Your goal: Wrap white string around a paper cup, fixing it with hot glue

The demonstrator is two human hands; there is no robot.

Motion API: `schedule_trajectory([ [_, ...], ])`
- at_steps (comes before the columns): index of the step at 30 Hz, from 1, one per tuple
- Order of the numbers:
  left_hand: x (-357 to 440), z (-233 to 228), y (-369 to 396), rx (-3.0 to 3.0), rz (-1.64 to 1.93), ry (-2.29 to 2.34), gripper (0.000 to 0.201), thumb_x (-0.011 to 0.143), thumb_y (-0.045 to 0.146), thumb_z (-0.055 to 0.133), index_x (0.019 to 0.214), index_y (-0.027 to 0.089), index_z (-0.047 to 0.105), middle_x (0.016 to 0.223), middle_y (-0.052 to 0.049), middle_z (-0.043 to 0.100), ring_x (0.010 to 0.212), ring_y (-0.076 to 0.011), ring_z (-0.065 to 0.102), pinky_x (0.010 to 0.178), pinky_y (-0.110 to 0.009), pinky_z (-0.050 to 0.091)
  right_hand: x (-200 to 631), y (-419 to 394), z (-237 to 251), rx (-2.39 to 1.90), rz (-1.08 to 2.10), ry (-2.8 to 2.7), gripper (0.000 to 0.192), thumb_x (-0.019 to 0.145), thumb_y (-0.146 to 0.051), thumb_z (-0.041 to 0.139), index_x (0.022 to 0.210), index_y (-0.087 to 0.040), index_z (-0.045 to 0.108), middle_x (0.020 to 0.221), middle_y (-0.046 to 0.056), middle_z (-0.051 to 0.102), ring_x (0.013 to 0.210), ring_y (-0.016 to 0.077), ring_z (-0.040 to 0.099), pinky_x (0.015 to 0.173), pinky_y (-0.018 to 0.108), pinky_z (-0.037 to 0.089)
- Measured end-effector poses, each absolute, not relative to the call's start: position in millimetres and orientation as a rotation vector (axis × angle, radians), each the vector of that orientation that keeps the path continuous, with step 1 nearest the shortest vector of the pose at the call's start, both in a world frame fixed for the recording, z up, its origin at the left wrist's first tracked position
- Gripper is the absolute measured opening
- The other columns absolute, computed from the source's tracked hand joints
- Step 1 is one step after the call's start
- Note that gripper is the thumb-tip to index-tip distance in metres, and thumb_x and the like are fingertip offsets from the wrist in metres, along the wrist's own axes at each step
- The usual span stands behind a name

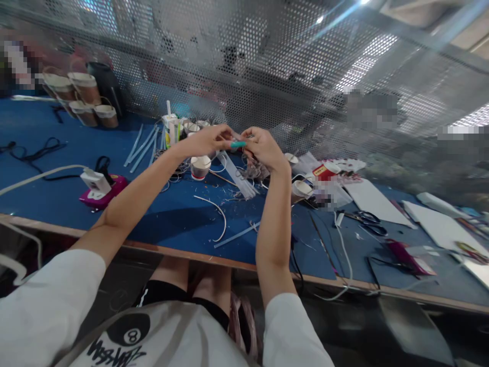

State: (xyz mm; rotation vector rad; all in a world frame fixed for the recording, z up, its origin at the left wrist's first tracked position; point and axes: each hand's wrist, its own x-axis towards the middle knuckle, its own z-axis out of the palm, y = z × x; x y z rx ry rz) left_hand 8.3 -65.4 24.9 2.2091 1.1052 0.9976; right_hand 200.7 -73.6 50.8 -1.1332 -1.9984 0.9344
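A small teal piece [238, 145] is pinched between the fingers of the left hand [208, 140] and the right hand [263, 149] above the bench [57, 199]; it is best gripped firmly and kept level.

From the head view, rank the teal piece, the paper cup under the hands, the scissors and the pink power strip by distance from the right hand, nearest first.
1. teal piece, pinched at the right hand fingertips.
2. paper cup, just below-left.
3. scissors, off right.
4. pink power strip, far left.

Scissors [365, 220] lie right; a pink power strip [100, 193] sits left.
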Motion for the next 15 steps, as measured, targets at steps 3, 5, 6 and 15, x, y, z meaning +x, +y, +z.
schedule_trajectory([
  [3,19.5,19.6,-65.3,2.083,0.989,0.888,0.011,0.089,0.022,0.063,0.093,0.014,0.069,0.077,-0.002,0.071,0.066,-0.0096,0.061,0.068,-0.022,0.047,199.0,-70.8,46.9,-1.155,0.951,-1.947,0.047,0.079,-0.062,0.074,0.086,-0.028,0.043,0.044,-0.011,0.047,0.033,0.0119,0.042,0.035,0.026,0.036],
  [5,15.0,21.6,-66.2,1.986,1.098,0.879,0.018,0.091,0.021,0.061,0.075,0.014,0.065,0.060,0.001,0.063,0.054,-0.0069,0.054,0.059,-0.020,0.043,204.0,-67.4,44.9,-1.104,0.935,-1.915,0.047,0.079,-0.064,0.073,0.087,-0.028,0.044,0.047,-0.010,0.050,0.035,0.0122,0.044,0.036,0.026,0.038],
  [6,11.0,23.9,-66.8,1.937,1.158,0.874,0.025,0.093,0.022,0.060,0.069,0.014,0.063,0.055,0.002,0.059,0.050,-0.0060,0.051,0.057,-0.020,0.041,207.5,-65.7,44.4,-1.059,0.917,-1.908,0.047,0.079,-0.065,0.072,0.086,-0.027,0.045,0.048,-0.009,0.052,0.037,0.0126,0.047,0.038,0.027,0.042],
  [15,-3.7,37.1,-64.8,1.673,1.424,0.749,0.041,0.100,0.020,0.051,0.059,0.014,0.052,0.050,0.006,0.043,0.040,-0.0004,0.040,0.047,-0.013,0.031,218.0,-67.2,51.1,-0.889,0.421,-1.837,0.041,0.078,-0.059,0.075,0.064,-0.022,0.066,0.061,0.000,0.068,0.065,0.0195,0.070,0.073,0.040,0.063],
])
